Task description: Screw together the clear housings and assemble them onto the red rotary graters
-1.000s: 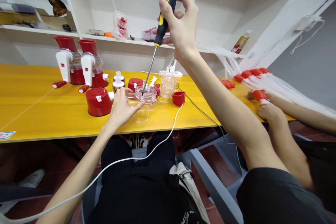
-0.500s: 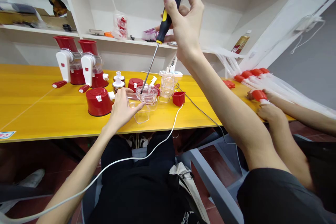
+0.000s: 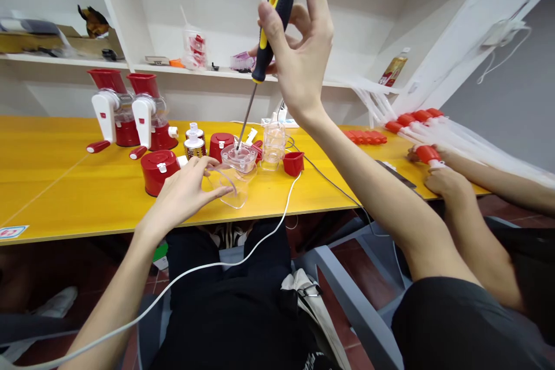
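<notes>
My right hand (image 3: pixel 299 40) is wrapped round the black-and-yellow handle of a screwdriver (image 3: pixel 274 29), held steeply over the table. The screwdriver's tip is down at the round, flanged end of a clear plastic housing (image 3: pixel 240 157). My left hand (image 3: pixel 186 188) curves round the near left side of this housing, thumb in front and fingers behind. Whether a screw sits under the tip is too small to tell. Just left of the housing stand a red base (image 3: pixel 158 173) and metal grater drums (image 3: pixel 195 145).
Two assembled red-and-white drum graters (image 3: pixel 150 118) stand at the left. Another clear housing (image 3: pixel 274 144) and a red hopper (image 3: pixel 293 163) are to the right. A white cable (image 3: pixel 243 263) crosses my lap. A co-worker's hands (image 3: pixel 446 182) hold a red-capped part at the right.
My right hand and the screwdriver have shifted slightly left and up in view. My left hand has moved left and a little lower, and the clear housing has turned in its grasp.
</notes>
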`<act>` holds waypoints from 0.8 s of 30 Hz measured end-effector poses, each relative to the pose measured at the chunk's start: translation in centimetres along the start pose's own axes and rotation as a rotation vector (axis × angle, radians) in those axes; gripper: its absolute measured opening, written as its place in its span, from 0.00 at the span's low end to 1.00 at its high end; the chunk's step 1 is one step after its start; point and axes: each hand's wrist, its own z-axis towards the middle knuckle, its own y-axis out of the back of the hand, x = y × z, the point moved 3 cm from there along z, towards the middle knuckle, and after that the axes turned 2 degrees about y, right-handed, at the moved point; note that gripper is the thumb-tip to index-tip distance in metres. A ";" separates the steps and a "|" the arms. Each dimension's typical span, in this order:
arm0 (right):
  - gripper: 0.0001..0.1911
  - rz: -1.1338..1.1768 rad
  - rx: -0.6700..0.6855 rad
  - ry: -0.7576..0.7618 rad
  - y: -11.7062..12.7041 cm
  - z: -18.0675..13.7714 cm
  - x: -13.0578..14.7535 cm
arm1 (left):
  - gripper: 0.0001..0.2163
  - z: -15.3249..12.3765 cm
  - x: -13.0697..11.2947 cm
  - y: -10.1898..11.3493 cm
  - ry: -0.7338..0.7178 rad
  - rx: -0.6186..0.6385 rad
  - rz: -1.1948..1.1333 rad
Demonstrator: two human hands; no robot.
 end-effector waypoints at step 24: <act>0.14 -0.103 -0.660 0.047 9.0 -13.0 6.0 | 0.16 0.8 -1.4 -3.1 -0.031 -0.066 -0.422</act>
